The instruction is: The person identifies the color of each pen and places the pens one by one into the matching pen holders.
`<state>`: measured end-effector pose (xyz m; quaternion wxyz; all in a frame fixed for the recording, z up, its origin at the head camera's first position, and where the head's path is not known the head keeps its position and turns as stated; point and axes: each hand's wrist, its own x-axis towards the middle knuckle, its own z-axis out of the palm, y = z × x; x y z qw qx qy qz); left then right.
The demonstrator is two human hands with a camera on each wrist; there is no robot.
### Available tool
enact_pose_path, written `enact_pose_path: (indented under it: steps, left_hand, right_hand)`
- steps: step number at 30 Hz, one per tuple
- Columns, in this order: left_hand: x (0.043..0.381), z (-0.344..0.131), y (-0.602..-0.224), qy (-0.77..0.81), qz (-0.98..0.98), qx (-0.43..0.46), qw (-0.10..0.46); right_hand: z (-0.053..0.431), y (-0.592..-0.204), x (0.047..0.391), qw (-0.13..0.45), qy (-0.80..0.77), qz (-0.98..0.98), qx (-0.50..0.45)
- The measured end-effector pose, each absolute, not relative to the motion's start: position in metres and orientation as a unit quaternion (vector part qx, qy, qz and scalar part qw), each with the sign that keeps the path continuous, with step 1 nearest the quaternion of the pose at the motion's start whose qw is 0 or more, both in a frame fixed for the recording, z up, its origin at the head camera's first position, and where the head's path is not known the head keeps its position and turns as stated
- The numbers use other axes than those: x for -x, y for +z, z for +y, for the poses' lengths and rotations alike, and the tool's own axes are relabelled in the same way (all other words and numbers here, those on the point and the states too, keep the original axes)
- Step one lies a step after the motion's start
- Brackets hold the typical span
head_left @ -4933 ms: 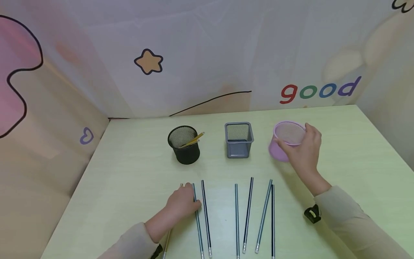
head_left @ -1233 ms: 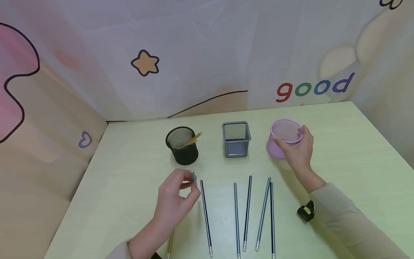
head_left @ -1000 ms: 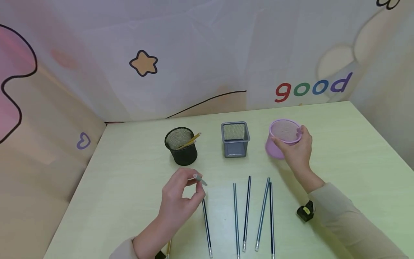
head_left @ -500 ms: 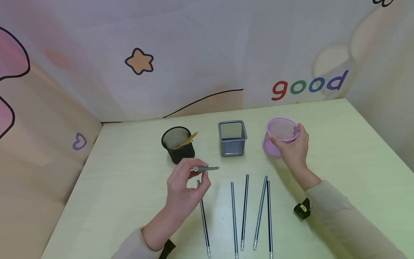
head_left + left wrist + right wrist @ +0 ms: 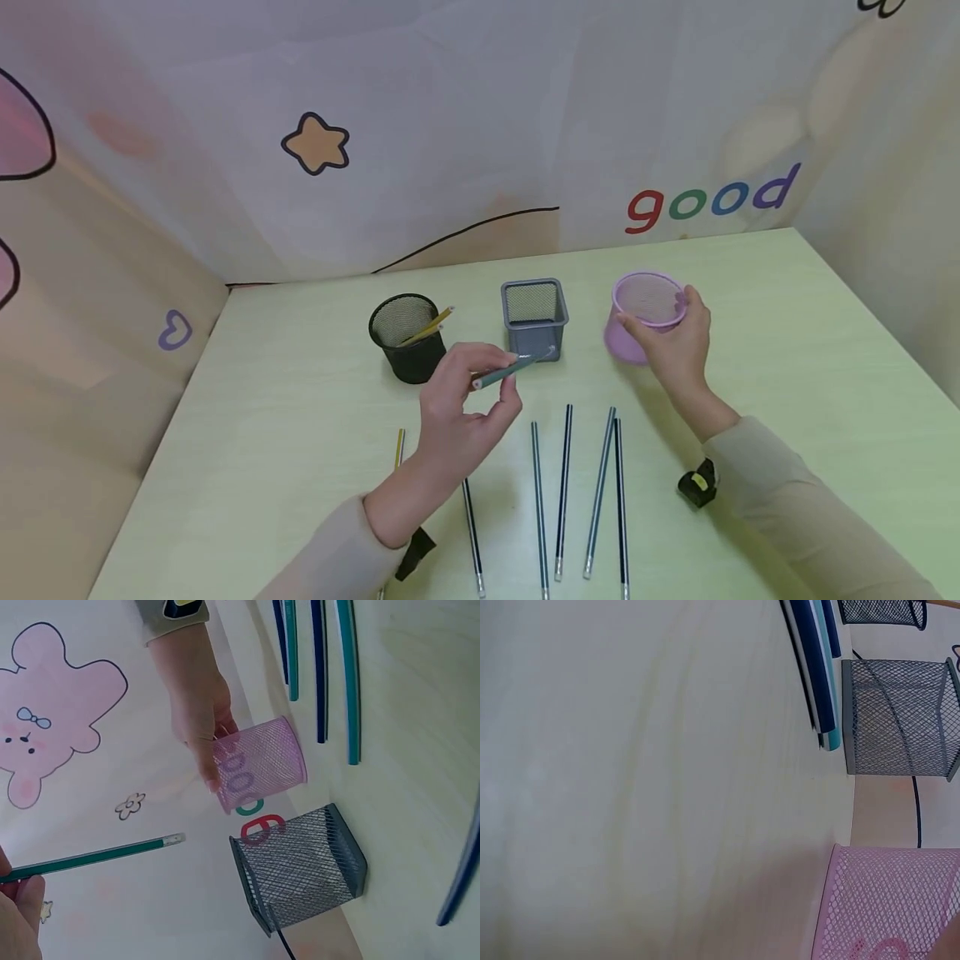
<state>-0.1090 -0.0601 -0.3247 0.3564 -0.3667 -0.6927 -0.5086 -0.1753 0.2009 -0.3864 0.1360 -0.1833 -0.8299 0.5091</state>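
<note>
My left hand [image 5: 467, 408] pinches a teal pencil [image 5: 493, 377] between thumb and fingers, lifted above the table in front of the square grey mesh holder [image 5: 536, 310]. In the left wrist view the eraser end of the teal pencil [image 5: 97, 857] points away from the fingers. My right hand [image 5: 678, 346] grips the rim of a pink round mesh pen cup [image 5: 624, 342], which stands upright on the table. Its thumb lies on the near side of the rim, the fingers at the right. The grey holder shows no pencils inside.
A black round mesh cup [image 5: 414, 358] with yellow pencils [image 5: 431, 323] stands at the left. Dark blue pencils [image 5: 564, 492] and teal pencils [image 5: 538, 508] lie on the table nearer the person. A yellow pencil [image 5: 400, 448] lies partly under the left arm.
My left hand has picked up a teal pencil from the table, raised it, turned it and carried it right and forward toward the grey holder. The right hand stays on the pink cup.
</note>
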Motion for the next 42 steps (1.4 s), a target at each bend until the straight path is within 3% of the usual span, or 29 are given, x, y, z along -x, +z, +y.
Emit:
enact_pose_path:
  steps: [18, 29, 42]
  left_hand:
    - [0.125, -0.021, -0.314, -0.536, -0.69, 0.37, 0.315]
    - [0.132, 0.004, -0.31, -0.516, -0.674, 0.425, 0.314]
    - [0.144, 0.029, -0.314, -0.547, -0.69, 0.38, 0.284]
  right_hand:
    - [0.202, -0.385, 0.174, 0.138, 0.507, -0.831, 0.183]
    - [0.203, -0.389, 0.174, 0.162, 0.509, -0.831, 0.156]
    - [0.205, -0.392, 0.172, 0.167, 0.511, -0.83, 0.149]
